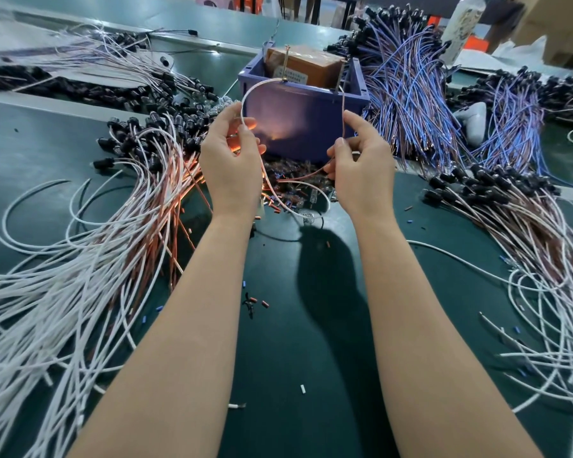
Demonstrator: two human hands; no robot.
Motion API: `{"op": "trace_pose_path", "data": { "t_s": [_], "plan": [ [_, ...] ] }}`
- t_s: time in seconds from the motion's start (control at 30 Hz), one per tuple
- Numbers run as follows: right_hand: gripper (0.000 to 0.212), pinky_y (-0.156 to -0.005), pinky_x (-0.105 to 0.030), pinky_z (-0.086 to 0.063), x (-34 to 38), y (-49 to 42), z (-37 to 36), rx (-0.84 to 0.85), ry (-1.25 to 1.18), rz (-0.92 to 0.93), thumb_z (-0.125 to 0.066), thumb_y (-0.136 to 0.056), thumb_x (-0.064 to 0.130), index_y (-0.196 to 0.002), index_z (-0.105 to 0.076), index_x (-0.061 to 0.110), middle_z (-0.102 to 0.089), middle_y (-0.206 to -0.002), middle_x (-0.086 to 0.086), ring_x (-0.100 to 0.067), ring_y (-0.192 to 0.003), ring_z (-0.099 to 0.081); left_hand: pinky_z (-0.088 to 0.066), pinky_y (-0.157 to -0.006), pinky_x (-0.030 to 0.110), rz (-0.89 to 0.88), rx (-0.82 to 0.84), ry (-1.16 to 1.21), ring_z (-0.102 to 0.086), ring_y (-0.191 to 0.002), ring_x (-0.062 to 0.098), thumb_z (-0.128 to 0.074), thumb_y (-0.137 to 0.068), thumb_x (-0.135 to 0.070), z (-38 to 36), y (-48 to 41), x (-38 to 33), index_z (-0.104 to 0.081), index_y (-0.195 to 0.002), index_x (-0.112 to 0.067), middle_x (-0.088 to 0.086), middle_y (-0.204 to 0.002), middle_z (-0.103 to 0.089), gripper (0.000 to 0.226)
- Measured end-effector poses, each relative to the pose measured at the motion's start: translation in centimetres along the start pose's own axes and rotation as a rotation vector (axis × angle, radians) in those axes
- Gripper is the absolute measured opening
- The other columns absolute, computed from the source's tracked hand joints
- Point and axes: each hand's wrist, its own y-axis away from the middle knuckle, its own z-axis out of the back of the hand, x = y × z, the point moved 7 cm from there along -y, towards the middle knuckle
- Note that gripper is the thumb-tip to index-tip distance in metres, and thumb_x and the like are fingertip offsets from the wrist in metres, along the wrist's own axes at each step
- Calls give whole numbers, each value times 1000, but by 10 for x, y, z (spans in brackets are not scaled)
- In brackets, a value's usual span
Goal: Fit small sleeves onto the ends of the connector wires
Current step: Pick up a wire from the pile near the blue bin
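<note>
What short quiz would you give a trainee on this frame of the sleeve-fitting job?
1. True or false: the left hand pinches a white wire.
2. The right hand holds a wire coloured: A green, B reddish-brown, C yellow.
3. Fill in: the heap of loose sleeves lies on the table just in front of the ___.
Key: 1 true; 2 B; 3 blue bin.
</note>
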Motion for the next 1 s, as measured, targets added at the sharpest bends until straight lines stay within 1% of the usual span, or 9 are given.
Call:
{"op": "trace_pose_path", "data": {
  "t_s": [0.1,0.27,0.37,0.5,0.6,0.73,0.8,0.9,1.0],
  "plan": [
    [41,-82,-43,-53,0,0,1,-1,-9,-3,-45,-95,4,-133,-51,16,-57,-72,9,-18,-71,-61,-55,-86,37,10,2,12,-63,-91,21,-47,-94,-2,0,-1,2,-59,-121,-1,5,-98,-63,29],
    [42,-79,-39,-54,-1,-1,1,-1,-10,-9,-45,-94,4,-134,-51,17,-57,-72,8,-14,-66,-59,-56,-77,24,8,-3,27,-61,-73,-2,-47,-95,-2,0,-1,3,-59,-120,-2,-5,-91,-61,29],
    [40,-77,-36,-53,-1,-2,1,-3,-16,-17,-45,-95,4,-132,-52,17,-58,-73,7,-13,-65,-58,-56,-82,29,5,1,35,-62,-85,9,-46,-95,-2,0,-1,2,-59,-121,-2,1,-97,-63,29],
    [17,-60,-28,-47,0,1,3,3,-131,-82,-41,-99,12,-107,-55,16,-61,-65,2,-11,-54,-54,-46,-53,16,68,20,146,-53,-51,0,-43,-97,-7,-1,-1,6,-64,-101,-5,-2,-73,-64,22],
    [27,-42,-19,-39,-6,1,2,57,-309,-241,-33,-100,11,-84,-54,12,-59,-48,3,-7,-37,-45,-36,-43,18,116,73,195,-42,-37,4,-40,-99,-16,-5,-1,8,-64,-78,-12,-6,-48,-58,32],
    [13,-69,-28,-49,-18,9,-7,328,349,-243,-61,-89,25,-85,-64,13,-64,-73,-2,-14,-70,-59,-28,-38,14,231,245,121,-36,-32,4,-40,-99,-19,-19,4,12,-62,-73,-13,-6,-38,-50,34],
    [30,-77,-33,-48,-31,20,-10,419,580,-308,-70,-82,39,-93,-65,11,-64,-84,-5,-24,-86,-60,-26,-36,12,325,336,49,-34,-30,5,-42,-97,-16,-25,10,18,-61,-72,-11,-6,-36,-49,32],
    [26,-78,-32,-45,-33,28,-14,404,645,-294,-66,-86,34,-97,-64,11,-66,-99,-10,-29,-96,-60,-23,-33,11,501,470,-50,-32,-27,3,-39,-92,-9,-33,24,23,-58,-71,-9,-5,-36,-50,28],
    [11,-70,-24,-37,-21,25,-1,241,468,-198,-64,-88,28,-90,-64,17,-60,-83,1,-20,-85,-56,-26,-34,8,633,658,-172,-38,-28,3,-38,-92,-11,-39,42,20,-55,-70,-9,0,-40,-58,27]
  ]
}}
